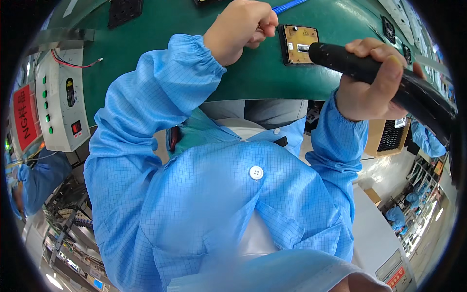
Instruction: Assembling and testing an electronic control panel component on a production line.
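Note:
A tan board in a black frame (295, 40) lies on the green work table (262, 80), with a small white label and a printed triangle on it. My right hand (374, 80) is wrapped round a thick black tube (348, 61). Its blunt end hangs over the board's right side; whether the two touch I cannot tell. Left of the board, my left hand (242, 29) is closed with its fingers curled in. A bright blue strip (289, 6) shows just beyond those fingers. What they hold, if anything, is hidden.
A white box with green buttons (61, 100) stands at the left, a red and black wire (78, 64) beside it. Black frames (124, 10) (388, 29) lie at the table's far left and right. A cardboard box (386, 138) sits below on the right.

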`<state>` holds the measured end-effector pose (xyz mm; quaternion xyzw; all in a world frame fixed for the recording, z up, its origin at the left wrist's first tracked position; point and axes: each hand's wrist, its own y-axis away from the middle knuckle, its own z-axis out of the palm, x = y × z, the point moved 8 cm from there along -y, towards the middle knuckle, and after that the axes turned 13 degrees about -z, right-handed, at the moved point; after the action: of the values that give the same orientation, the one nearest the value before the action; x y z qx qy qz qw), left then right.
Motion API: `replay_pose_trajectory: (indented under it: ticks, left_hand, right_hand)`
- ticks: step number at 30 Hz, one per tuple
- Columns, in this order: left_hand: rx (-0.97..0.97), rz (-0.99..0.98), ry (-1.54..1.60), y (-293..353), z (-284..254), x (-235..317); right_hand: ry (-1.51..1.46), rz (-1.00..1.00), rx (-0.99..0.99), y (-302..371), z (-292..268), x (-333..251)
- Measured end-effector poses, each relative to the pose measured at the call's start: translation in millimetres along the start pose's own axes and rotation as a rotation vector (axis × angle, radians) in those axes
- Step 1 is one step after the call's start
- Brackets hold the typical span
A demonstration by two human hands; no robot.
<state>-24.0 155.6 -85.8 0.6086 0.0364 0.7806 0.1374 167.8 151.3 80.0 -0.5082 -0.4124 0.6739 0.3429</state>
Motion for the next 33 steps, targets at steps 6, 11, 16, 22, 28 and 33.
replay_pose_trajectory:
  ticks: [6, 11, 16, 22, 28, 33]
  left_hand:
    - [0.188, 0.282, -1.065, 30.4, 60.8, 32.1]
    - [0.149, 0.432, -1.341, 33.7, 78.5, 26.8]
    - [0.135, 0.358, -1.394, 36.3, 77.6, 21.9]
    - [0.095, 0.349, -1.388, 31.8, 80.7, 20.8]
    - [0.082, 0.33, -1.375, 26.8, 75.9, 17.3]
    - [0.118, 0.309, -1.343, 28.8, 73.6, 19.5]
  right_hand:
    - [0.035, 0.114, 0.087, 24.6, -7.3, 1.1]
    - [0.072, 0.174, 0.099, 30.6, -10.1, -0.2]
    - [0.049, 0.22, 0.104, 37.0, -7.4, 4.0]
    - [0.062, 0.198, 0.087, 33.7, -7.6, 0.8]
    - [0.199, 0.098, -0.058, 29.4, 6.9, 0.5]
    - [0.181, 0.082, -0.023, 27.7, 8.2, -0.1]
